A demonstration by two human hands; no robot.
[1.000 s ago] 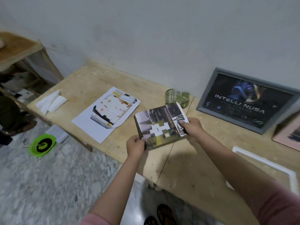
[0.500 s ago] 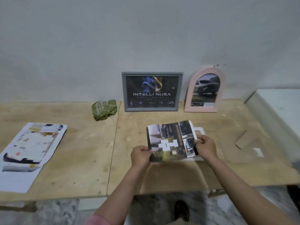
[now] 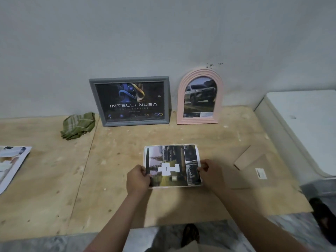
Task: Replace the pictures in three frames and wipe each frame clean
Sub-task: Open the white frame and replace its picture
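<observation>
Head view: a printed collage picture (image 3: 172, 165) lies landscape, its long axis running left to right, over a white rectangular frame (image 3: 174, 186) on the plywood surface (image 3: 112, 197). The left hand (image 3: 137, 180) grip pinches its left edge; the right hand (image 3: 211, 172) grip pinches its right edge. Beyond the grips, a grey frame (image 3: 131, 101) and a pink arched frame (image 3: 200, 97) lean against the pale wall (image 3: 145, 33).
</observation>
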